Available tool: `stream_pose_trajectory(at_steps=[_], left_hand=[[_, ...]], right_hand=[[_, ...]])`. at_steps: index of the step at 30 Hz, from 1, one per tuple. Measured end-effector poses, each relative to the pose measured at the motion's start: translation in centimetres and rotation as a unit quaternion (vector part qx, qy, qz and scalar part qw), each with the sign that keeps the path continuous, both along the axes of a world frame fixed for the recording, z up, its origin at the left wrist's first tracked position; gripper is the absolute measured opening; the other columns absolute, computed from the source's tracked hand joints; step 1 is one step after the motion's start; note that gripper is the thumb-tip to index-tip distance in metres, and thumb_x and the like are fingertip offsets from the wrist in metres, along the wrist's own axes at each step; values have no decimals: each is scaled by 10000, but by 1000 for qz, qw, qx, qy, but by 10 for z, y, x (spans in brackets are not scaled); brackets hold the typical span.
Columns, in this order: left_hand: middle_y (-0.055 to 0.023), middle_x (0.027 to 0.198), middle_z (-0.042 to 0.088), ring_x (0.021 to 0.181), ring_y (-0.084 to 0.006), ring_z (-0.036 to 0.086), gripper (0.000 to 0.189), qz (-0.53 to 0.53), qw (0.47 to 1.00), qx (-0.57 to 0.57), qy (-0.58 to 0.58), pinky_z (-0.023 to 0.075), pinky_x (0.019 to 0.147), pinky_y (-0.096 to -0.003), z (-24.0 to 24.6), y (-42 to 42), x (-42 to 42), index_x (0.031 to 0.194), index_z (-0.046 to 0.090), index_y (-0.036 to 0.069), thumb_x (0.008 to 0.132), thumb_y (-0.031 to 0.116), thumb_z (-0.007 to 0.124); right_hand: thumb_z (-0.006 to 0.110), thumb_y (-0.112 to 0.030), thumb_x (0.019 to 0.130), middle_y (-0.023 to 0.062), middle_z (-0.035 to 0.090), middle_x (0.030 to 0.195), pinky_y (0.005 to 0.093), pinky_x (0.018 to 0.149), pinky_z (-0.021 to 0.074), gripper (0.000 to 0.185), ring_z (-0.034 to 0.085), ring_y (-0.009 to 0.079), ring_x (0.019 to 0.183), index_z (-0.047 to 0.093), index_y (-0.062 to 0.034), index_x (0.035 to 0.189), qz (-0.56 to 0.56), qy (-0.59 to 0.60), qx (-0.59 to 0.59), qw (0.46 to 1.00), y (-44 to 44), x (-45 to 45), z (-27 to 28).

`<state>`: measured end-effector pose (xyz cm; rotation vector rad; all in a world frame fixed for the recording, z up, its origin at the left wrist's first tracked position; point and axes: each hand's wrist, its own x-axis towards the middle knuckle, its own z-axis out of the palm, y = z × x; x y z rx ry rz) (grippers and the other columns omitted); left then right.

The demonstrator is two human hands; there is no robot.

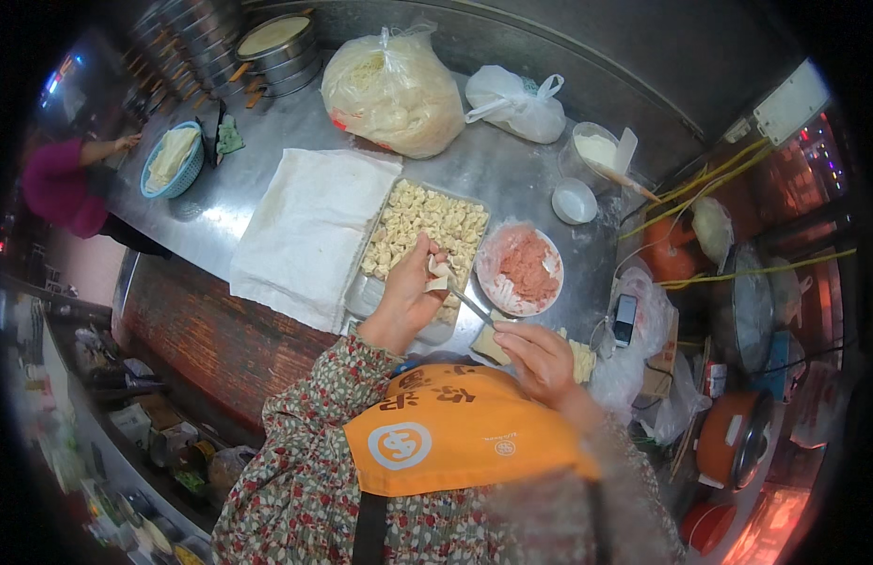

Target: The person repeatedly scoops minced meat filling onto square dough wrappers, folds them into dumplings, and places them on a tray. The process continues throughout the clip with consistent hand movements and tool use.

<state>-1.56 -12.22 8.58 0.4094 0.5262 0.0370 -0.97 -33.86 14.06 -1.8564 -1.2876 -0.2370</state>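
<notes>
My left hand (408, 289) holds a thin dough wrapper (440, 274) above a metal tray (487, 212) of folded wontons (429, 219). In my right hand (538, 357) is a narrow metal spatula or knife (471, 306), its tip at the wrapper. Pink minced meat (526, 272) lies in a white bowl (510, 304) to the right of the tray. A stack of square wrappers (491, 346) sits near my right hand, partly hidden by it. Left of the tray a white cloth (309, 226) is spread flat.
Behind stand a large bag of noodles or dough (394, 95), a white plastic bag (517, 106), a tub of white powder (597, 150) and a small bowl (574, 200). Steamers (281, 56) and a blue basket (175, 173) are at left, near another person (62, 183). A phone (625, 319) lies at right.
</notes>
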Motion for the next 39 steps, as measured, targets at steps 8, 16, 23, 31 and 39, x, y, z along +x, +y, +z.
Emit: stream_pose_trajectory(at_steps=[8,16,23,31,39], left_hand=[[-80,787,511,725,-197,552,346,28,995,91,3,482,663,-329,6,-17,-5,771,476,76,982,346,421],[-25,524,430,412,-151,433,457,43,971,227,62,345,381,-266,-32,-17,-4,643,431,98,967,421,422],[16,498,348,363,-83,292,418,147,964,205,89,233,323,-239,-78,59,-20,658,403,113,979,381,413],[-49,826,518,785,-150,522,111,36,945,317,77,444,698,-245,-94,84,-48,983,475,45,878,39,442],[-94,812,634,810,-209,601,98,-102,619,773,93,460,714,-305,-106,80,-59,880,632,43,789,28,598]], right_hand=[[644,37,741,145,638,949,334,652,517,226,637,289,790,645,-11,962,-21,33,-2,999,11,-1,-13],[603,20,785,155,632,927,351,672,512,170,628,301,800,636,11,952,16,92,-23,995,16,-4,-23],[590,-12,837,136,642,938,325,712,517,130,637,269,823,649,7,951,-80,266,-4,961,-3,-3,-31],[513,50,870,130,616,959,265,701,530,163,646,173,795,636,58,976,-118,379,20,918,-15,2,-47],[520,16,879,130,621,959,258,697,531,155,652,169,786,638,52,974,-131,377,16,917,-19,6,-55]])
